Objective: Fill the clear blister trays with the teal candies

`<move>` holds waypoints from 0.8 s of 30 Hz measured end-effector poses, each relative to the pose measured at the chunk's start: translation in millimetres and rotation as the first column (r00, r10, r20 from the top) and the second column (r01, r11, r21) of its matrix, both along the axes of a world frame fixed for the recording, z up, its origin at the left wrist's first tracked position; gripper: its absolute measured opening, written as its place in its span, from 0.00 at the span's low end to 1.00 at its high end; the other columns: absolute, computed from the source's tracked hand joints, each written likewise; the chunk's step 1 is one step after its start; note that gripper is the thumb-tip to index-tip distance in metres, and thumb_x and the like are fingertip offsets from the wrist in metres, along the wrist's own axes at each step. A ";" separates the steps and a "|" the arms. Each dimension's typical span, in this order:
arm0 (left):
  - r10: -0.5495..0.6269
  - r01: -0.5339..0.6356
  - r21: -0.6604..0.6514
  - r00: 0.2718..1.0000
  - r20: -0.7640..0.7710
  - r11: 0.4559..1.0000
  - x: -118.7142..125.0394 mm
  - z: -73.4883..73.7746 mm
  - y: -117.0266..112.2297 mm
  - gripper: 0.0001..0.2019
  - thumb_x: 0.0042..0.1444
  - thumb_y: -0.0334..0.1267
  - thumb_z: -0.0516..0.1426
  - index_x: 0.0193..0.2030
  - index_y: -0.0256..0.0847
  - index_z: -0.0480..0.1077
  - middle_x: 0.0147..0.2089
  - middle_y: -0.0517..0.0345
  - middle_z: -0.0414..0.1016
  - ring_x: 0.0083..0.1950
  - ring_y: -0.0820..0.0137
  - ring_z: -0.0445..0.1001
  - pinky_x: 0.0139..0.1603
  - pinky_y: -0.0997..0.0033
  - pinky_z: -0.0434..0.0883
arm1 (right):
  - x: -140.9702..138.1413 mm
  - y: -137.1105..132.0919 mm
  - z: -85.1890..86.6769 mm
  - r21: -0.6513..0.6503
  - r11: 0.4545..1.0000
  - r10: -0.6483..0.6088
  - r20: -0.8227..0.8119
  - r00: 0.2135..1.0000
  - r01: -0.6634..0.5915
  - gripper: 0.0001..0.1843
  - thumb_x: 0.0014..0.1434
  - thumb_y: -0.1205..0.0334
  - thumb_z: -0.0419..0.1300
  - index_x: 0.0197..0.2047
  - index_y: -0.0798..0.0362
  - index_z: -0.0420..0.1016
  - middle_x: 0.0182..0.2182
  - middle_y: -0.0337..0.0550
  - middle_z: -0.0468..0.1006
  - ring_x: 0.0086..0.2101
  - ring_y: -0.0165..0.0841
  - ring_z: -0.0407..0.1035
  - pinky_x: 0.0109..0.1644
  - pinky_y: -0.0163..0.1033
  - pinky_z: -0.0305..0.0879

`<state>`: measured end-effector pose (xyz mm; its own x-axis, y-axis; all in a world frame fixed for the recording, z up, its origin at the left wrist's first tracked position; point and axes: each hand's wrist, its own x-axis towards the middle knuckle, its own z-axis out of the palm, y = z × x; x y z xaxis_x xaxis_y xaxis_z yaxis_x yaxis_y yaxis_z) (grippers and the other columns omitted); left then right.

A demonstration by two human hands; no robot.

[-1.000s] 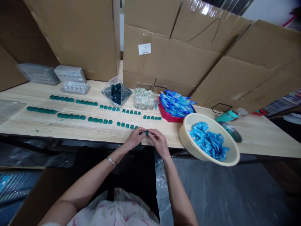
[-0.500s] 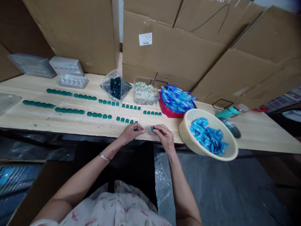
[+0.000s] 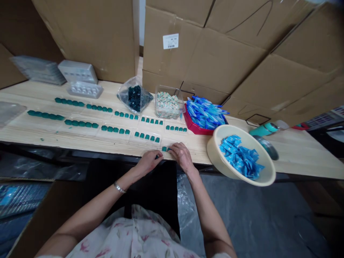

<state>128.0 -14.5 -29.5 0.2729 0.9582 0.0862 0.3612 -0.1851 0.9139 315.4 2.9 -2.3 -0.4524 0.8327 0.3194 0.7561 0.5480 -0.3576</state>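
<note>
My left hand (image 3: 149, 162) rests at the near table edge, fingers curled on a small teal piece (image 3: 156, 156). My right hand (image 3: 181, 154) lies beside it, fingertips pinched on teal pieces (image 3: 165, 148) in a clear tray on the wooden table (image 3: 27, 138). Rows of teal pieces in clear trays (image 3: 146, 136) stretch leftward across the table. A clear bag of dark teal pieces (image 3: 133, 98) stands behind them.
A cream bowl of blue sachets (image 3: 242, 156) overhangs the edge at right. Behind it are a red tray of blue packets (image 3: 202, 114), a clear tub of pale bits (image 3: 168, 105), grey stacked trays (image 3: 79, 77), a teal bottle (image 3: 262, 129) and cardboard boxes (image 3: 215, 61).
Both hands came together then apart, and have now dropped onto the table edge; the right hand has set its teal piece down at the tray near the edge.
</note>
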 end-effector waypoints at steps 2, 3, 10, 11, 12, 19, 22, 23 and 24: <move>0.002 -0.001 -0.027 0.999 0.039 1.000 -0.1 5.3 0.6 0.04 0.49 0.39 0.59 0.29 0.42 0.74 0.32 0.57 0.76 0.35 0.67 0.72 0.43 0.69 0.65 | -2.2 1.8 -1.2 0.015 1.000 -0.021 0.066 0.998 0.020 0.10 0.61 0.59 0.55 0.38 0.51 0.77 0.32 0.46 0.75 0.36 0.37 0.64 0.42 0.42 0.59; 0.017 -0.011 -0.066 0.996 0.086 0.998 -0.2 8.7 1.2 0.06 0.49 0.40 0.59 0.28 0.42 0.74 0.30 0.57 0.75 0.34 0.68 0.71 0.40 0.70 0.65 | -2.7 2.3 -1.8 0.024 0.999 -0.032 0.092 0.995 0.030 0.10 0.61 0.59 0.56 0.37 0.51 0.77 0.31 0.46 0.75 0.36 0.37 0.64 0.41 0.43 0.58; 0.331 0.176 -0.571 0.665 0.670 0.802 1.6 31.7 13.3 0.17 0.49 0.50 0.59 0.36 0.36 0.70 0.24 0.65 0.61 0.17 0.83 0.54 0.16 0.81 0.50 | -7.7 -9.1 10.3 0.003 0.996 -0.084 -0.137 0.987 0.085 0.14 0.58 0.59 0.59 0.48 0.51 0.73 0.39 0.47 0.75 0.39 0.37 0.65 0.46 0.45 0.58; 0.359 0.202 -0.580 0.614 0.703 0.789 3.2 33.4 16.1 0.17 0.48 0.49 0.60 0.36 0.35 0.70 0.24 0.65 0.61 0.17 0.83 0.54 0.16 0.81 0.50 | -11.7 -14.0 15.3 -0.029 0.996 -0.090 -0.237 0.967 0.086 0.14 0.58 0.58 0.59 0.48 0.51 0.72 0.39 0.46 0.75 0.38 0.36 0.66 0.46 0.44 0.60; 0.378 0.215 -0.580 0.576 0.725 0.786 5.4 34.8 18.9 0.17 0.47 0.48 0.61 0.36 0.35 0.70 0.24 0.65 0.61 0.18 0.84 0.55 0.16 0.82 0.50 | -16.9 -19.6 20.6 -0.071 0.995 -0.089 -0.332 0.939 0.070 0.14 0.58 0.57 0.59 0.47 0.51 0.72 0.39 0.45 0.74 0.37 0.34 0.67 0.44 0.42 0.62; 0.512 0.121 -0.621 0.456 0.728 0.775 27.4 41.8 31.7 0.12 0.47 0.42 0.60 0.33 0.35 0.68 0.24 0.65 0.64 0.19 0.80 0.60 0.19 0.78 0.59 | -55.1 -44.7 34.7 -0.161 0.986 -0.063 -0.569 0.820 -0.036 0.15 0.55 0.61 0.60 0.47 0.50 0.71 0.39 0.45 0.71 0.32 0.30 0.68 0.38 0.38 0.70; 0.577 0.143 -0.669 0.398 0.713 0.729 32.4 43.9 34.5 0.10 0.49 0.40 0.58 0.33 0.35 0.68 0.23 0.65 0.64 0.20 0.80 0.62 0.21 0.77 0.61 | -57.2 -40.0 27.1 -0.150 0.988 -0.122 -0.626 0.770 0.035 0.13 0.57 0.63 0.57 0.47 0.50 0.72 0.41 0.46 0.72 0.35 0.31 0.70 0.40 0.38 0.71; 0.589 0.144 -0.677 0.385 0.711 0.722 33.3 44.0 35.4 0.09 0.50 0.40 0.58 0.33 0.35 0.69 0.23 0.64 0.65 0.20 0.80 0.62 0.21 0.78 0.60 | -56.3 -37.5 24.1 -0.167 0.984 -0.155 -0.652 0.742 0.059 0.13 0.57 0.63 0.56 0.46 0.50 0.73 0.42 0.46 0.72 0.35 0.31 0.70 0.40 0.38 0.71; 0.595 0.143 -0.679 0.377 0.710 0.720 33.9 44.0 36.4 0.10 0.51 0.41 0.57 0.34 0.35 0.69 0.23 0.64 0.65 0.19 0.80 0.62 0.20 0.78 0.59 | -55.1 -34.7 21.0 -0.192 0.978 -0.191 -0.678 0.709 0.080 0.12 0.57 0.63 0.55 0.45 0.51 0.73 0.42 0.46 0.73 0.35 0.31 0.71 0.39 0.38 0.71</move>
